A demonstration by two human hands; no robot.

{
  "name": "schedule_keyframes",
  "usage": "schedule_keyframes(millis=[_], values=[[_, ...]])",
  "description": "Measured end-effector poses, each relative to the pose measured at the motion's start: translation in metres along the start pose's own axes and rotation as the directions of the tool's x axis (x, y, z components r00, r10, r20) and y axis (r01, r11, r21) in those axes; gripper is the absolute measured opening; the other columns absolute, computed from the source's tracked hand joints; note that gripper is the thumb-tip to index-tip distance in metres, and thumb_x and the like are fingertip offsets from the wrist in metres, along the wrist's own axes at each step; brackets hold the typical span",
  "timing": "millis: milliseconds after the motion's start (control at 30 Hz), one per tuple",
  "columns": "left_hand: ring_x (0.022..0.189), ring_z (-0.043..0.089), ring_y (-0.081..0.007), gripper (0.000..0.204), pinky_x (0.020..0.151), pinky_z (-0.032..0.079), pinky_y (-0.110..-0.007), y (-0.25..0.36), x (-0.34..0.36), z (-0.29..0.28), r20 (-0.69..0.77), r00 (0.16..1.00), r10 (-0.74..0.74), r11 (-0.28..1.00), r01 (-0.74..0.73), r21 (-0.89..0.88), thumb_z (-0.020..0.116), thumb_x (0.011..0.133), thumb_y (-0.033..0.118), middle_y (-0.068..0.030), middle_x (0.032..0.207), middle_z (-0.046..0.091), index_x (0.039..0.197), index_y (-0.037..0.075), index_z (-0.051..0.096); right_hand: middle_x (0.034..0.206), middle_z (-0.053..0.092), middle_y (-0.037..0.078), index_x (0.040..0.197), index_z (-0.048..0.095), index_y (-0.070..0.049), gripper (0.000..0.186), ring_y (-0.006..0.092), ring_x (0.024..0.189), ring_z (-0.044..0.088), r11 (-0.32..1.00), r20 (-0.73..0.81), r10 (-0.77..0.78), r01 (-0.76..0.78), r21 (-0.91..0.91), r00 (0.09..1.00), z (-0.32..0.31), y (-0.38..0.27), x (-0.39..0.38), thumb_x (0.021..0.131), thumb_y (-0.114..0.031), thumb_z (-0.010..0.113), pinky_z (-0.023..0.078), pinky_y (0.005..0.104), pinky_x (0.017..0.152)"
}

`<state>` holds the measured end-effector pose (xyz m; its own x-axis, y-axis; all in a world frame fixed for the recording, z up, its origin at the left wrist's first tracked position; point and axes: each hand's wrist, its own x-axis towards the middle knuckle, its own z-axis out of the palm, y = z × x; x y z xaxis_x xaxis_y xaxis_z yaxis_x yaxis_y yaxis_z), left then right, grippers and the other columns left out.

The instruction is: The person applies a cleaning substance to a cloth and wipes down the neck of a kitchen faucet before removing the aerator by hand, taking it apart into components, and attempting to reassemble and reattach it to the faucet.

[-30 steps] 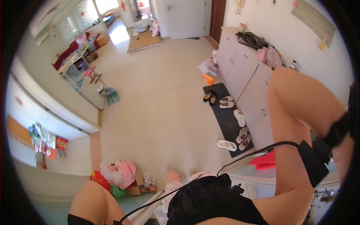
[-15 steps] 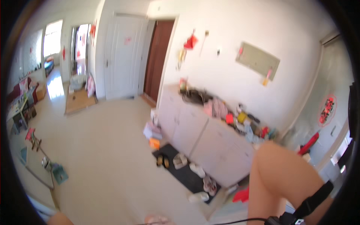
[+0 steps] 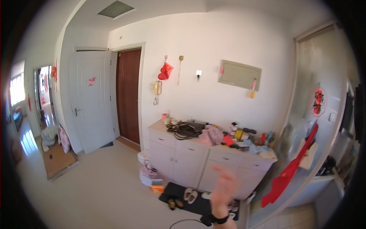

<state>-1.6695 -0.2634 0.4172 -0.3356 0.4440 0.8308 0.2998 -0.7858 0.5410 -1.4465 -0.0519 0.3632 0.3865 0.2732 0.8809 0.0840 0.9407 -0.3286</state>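
My right hand [image 3: 224,191] reaches up from the lower edge, right of the middle, in front of a pale shoe cabinet [image 3: 183,162]. A black strap [image 3: 220,220] circles its wrist. The fingers are smeared by motion, so their pose is unclear, and I make out nothing held. My left hand is out of view. Above the hand, the cabinet top carries a dark bag [image 3: 187,129], a pink cloth [image 3: 211,135], a red packet [image 3: 228,140] and a yellow container [image 3: 238,133].
Several shoes [image 3: 190,195] stand on a dark mat [image 3: 177,189] below the cabinet, beside boxes [image 3: 157,188]. A white door [image 3: 91,103] and a brown door [image 3: 128,95] are at the left. A red cloth [image 3: 288,177] hangs by a glass partition [image 3: 305,107] at the right.
The view has lifted and turned, bringing the cabinet top more fully into sight. The large bare limb at the lower right has gone, and my right hand now shows near the lower middle.
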Motion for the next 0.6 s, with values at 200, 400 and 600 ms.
schedule_keyframes(millis=[200, 400, 600], values=[[0.1, 0.059, -0.0242, 0.051, 0.088, 0.049, -0.036, -0.097, 0.032, -0.186, -0.256, 0.966, -0.027, 0.957, 0.1, 0.274, 0.058, 0.094, 0.035, -0.0129, 0.122, 0.059, 0.131, -0.001, 0.051, 0.079, 0.066, 0.004, 0.106, 0.064, -0.006, 0.029, 0.0201, 0.072, 0.064, 0.729, 0.563, 0.639, 0.18, -0.66, -0.524, 0.137, 0.221, -0.345, 0.091, -0.031, 0.061, 0.052, 0.0363, 0.068], [0.098, 0.06, -0.0229, 0.047, 0.087, 0.05, -0.035, -0.093, -0.037, -0.387, -0.718, 0.66, 0.221, 0.849, 0.232, 0.474, 0.056, 0.097, 0.032, -0.0131, 0.12, 0.06, 0.129, -0.002, 0.053, 0.081, 0.063, 0.005, 0.099, 0.064, -0.004, 0.038, 0.0175, 0.071, 0.058, 0.751, 0.562, 0.157, -0.271, -0.602, -0.812, 0.313, 0.211, -0.56, 0.096, -0.039, 0.052, 0.049, 0.0357, 0.068], [0.093, 0.061, -0.0254, 0.059, 0.088, 0.051, -0.041, -0.134, -0.351, -0.566, -0.818, 0.042, 0.573, 0.733, 0.42, 0.535, 0.068, 0.089, 0.036, -0.0118, 0.123, 0.061, 0.133, 0.001, 0.051, 0.113, 0.069, 0.012, 0.113, 0.069, -0.012, 0.043, 0.0267, 0.102, 0.064, 0.68, -0.115, 0.118, 0.165, -0.714, -0.986, 0.357, 0.316, -0.73, 0.093, -0.046, 0.052, 0.05, 0.0411, 0.085]])
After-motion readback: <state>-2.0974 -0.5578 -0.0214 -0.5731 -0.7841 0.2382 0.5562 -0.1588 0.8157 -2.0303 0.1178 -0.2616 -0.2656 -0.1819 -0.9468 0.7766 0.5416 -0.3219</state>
